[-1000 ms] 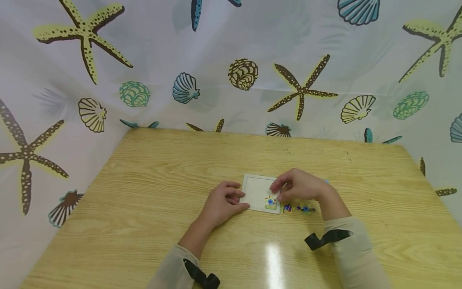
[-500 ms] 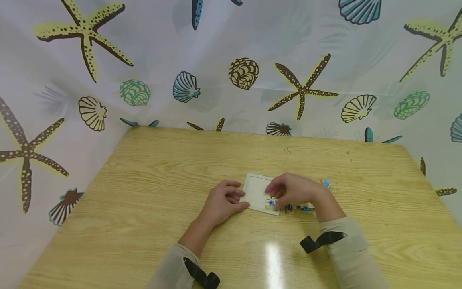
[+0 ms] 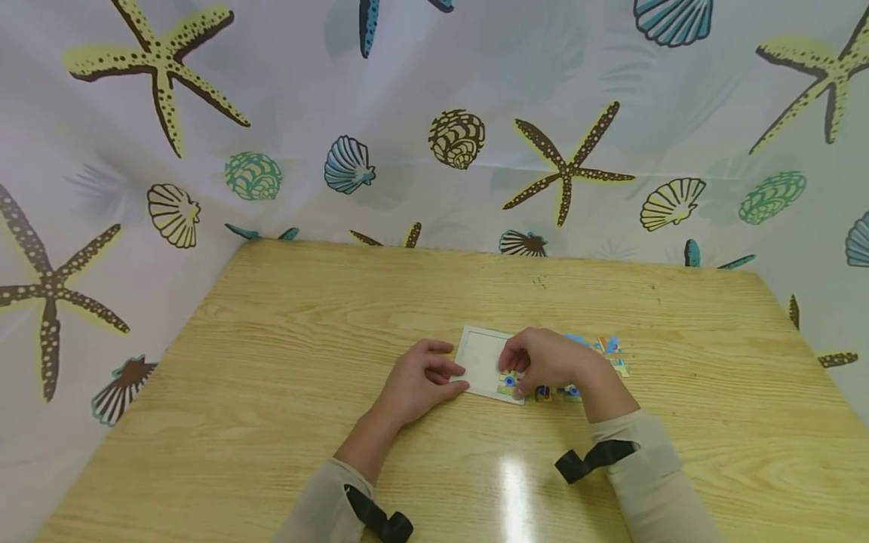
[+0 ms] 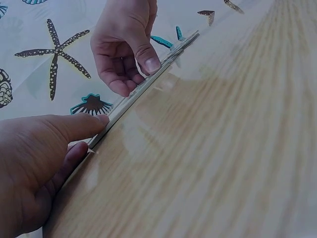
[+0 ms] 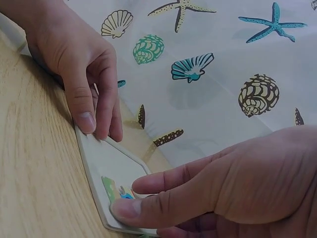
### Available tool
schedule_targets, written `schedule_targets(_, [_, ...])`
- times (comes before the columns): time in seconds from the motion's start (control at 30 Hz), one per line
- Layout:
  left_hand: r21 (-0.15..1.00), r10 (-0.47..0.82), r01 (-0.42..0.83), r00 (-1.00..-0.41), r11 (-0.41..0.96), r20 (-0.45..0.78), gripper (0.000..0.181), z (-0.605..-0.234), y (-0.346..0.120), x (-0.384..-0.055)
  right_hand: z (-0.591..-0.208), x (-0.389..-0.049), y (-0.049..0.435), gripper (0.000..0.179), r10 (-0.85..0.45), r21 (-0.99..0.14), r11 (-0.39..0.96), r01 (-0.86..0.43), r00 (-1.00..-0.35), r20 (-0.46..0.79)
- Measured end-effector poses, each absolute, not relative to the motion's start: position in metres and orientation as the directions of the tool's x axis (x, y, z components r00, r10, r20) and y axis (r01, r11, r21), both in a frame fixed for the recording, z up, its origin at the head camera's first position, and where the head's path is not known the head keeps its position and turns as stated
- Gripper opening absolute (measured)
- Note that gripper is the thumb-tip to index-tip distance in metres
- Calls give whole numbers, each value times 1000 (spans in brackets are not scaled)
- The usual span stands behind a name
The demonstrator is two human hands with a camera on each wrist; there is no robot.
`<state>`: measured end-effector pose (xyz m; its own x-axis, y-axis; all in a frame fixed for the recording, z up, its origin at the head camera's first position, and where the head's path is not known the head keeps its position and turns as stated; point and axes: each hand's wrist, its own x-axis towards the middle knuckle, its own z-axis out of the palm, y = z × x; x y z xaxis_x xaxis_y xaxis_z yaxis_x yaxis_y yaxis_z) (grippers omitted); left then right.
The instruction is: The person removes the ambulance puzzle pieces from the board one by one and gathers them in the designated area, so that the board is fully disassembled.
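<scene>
A shallow white puzzle tray (image 3: 480, 359) lies on the wooden table. My left hand (image 3: 417, 383) holds its left side, with the thumb at the near corner and the fingertips over the rim. In the tray's near right corner sits a puzzle piece (image 3: 508, 381), green and yellow with a blue round spot. My right hand (image 3: 548, 360) bends over that corner, thumb and fingertips pinching at the piece. In the right wrist view the thumb covers part of the piece (image 5: 109, 188), beside the tray's wall.
Loose puzzle pieces lie right of the tray: one (image 3: 543, 394) beside its edge, another (image 3: 572, 392) under my right wrist, and an orange and blue one (image 3: 609, 345) further back. A curtain (image 3: 407, 90) printed with shells and starfish stands behind the table (image 3: 305, 317).
My right hand has shifted a little left and nearer, down onto the piece in the tray's corner. More loose pieces show behind its wrist. The left hand stays put.
</scene>
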<state>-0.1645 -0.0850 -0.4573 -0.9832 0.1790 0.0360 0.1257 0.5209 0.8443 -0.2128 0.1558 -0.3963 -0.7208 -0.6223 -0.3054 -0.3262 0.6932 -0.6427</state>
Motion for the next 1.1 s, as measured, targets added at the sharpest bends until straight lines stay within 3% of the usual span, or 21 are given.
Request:
schedule_targets(0.43, [846,205,124,-979,518,18,14,-459,-85,-165,-401,-218,162,16,-640,-688,652,-319,-718,-274])
schedule_targets(0.63, [842,200,125,-980,524,21,14,-459,-86,-164,-398,-222,175,8,-637,-751,607,-259,-723,-266])
schedule_targets(0.87, [844,204,124,-979,522,18,14,-459,-85,-164,-394,-227,201,16,-615,-793,582,-182,-736,-282])
schedule_targets(1.1, [845,204,121,-979,521,14,14,-460,-86,-165,-390,-231,222,21,-627,-796,575,-192,-728,-277])
